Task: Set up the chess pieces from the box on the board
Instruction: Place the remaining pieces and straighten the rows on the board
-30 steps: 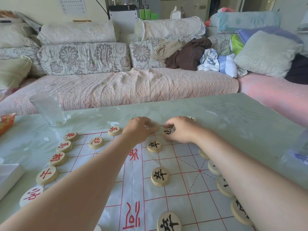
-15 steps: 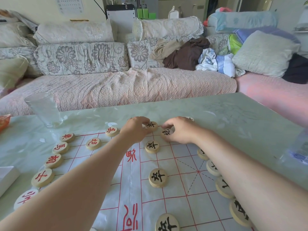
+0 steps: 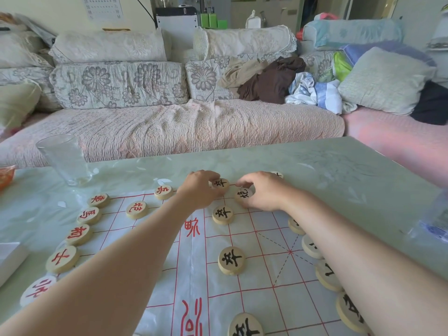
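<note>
A thin sheet board (image 3: 266, 275) with red grid lines lies on the table. Round wooden pieces with red characters (image 3: 137, 209) line its left side. Pieces with black characters (image 3: 231, 260) stand in the middle and along the right, partly under my right arm. At the far edge my left hand (image 3: 201, 187) pinches the left rim of a black soldier piece (image 3: 221, 184) with curled fingers. Just to the right, my right hand (image 3: 264, 194) holds a black cannon piece (image 3: 243, 195) between thumb and fingers. A white box (image 3: 9, 258) shows at the left edge.
An empty drinking glass (image 3: 64, 158) stands at the table's back left, with an orange wrapper (image 3: 6, 175) beside it. A clear plastic bottle (image 3: 434, 221) sits at the right edge. A sofa (image 3: 169, 127) with cushions and clothes runs behind the table.
My left hand has slid back off the black soldier piece at the far edge, so its face now shows. My right hand has stayed on the cannon piece.
</note>
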The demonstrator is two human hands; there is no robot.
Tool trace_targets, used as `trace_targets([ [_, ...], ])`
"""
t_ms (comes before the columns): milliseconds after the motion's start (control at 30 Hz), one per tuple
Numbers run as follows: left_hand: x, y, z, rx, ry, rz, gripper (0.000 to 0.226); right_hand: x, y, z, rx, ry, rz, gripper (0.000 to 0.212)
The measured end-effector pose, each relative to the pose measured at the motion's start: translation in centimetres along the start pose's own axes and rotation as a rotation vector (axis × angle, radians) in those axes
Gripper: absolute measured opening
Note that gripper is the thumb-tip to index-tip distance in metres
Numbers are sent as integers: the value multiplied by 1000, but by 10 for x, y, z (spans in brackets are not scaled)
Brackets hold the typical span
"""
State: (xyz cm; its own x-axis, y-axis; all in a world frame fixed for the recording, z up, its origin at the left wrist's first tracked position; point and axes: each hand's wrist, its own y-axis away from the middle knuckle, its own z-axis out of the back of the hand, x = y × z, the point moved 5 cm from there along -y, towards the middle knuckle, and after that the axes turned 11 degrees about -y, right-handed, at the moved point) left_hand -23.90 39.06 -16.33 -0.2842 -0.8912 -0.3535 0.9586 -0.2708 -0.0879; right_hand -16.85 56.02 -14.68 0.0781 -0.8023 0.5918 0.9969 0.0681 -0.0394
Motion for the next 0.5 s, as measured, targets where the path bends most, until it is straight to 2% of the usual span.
trace_targets([
  [233, 1, 2, 2, 31, 7, -16, 59, 3, 0, -1, 3, 14, -5, 47],
  [333, -2, 4, 6, 39, -73, -16, 65, -1, 0, 5, 16, -50, -30, 58],
  [400, -10, 4, 12, -4, -122, -43, 64, -8, -1, 22, -45, -141, -47, 56],
  [500, -30, 2, 19, -84, -80, -107, 49, -30, -4, 53, -209, -213, -78, 38],
])
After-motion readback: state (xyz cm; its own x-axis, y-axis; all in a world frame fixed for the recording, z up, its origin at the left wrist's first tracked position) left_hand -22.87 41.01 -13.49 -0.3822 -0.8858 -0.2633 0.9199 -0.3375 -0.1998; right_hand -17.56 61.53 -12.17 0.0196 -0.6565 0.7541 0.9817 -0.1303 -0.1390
